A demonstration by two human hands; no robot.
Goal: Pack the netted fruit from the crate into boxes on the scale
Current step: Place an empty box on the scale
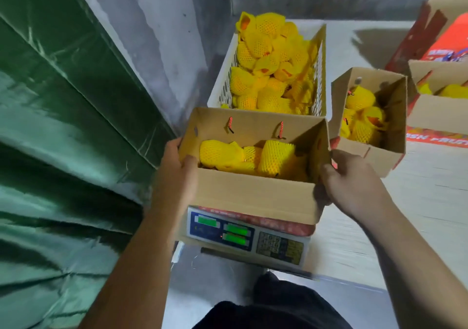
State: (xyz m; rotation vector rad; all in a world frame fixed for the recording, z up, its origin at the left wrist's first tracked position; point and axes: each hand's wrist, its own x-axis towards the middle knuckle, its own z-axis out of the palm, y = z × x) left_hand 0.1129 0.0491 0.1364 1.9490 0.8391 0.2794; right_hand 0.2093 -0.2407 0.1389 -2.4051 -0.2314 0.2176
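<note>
Both hands are on the open cardboard box (255, 197) that sits over the scale (247, 240) — the left hand (177, 166) grips its left end, thumb hooked over the rim and the other fingers out of sight behind the wall, while the right hand (352, 179) clasps the right end with its fingers curled round the corner. Inside the box lie a few pieces of netted fruit (220, 152) in yellow foam sleeves, low against the bottom. Just behind it stands the white plastic crate (222, 80), heaped with more yellow-netted fruit. To the right, on the pale worktop (430, 194), a second open box (395, 126) holds its own small pile of fruit, and a third box (435, 116) with red printing sits beyond that — partly cut off at the edge. The scale's green displays glow below the box front, digits too blurred to read. A green curtain (63, 126) hangs on the left
</note>
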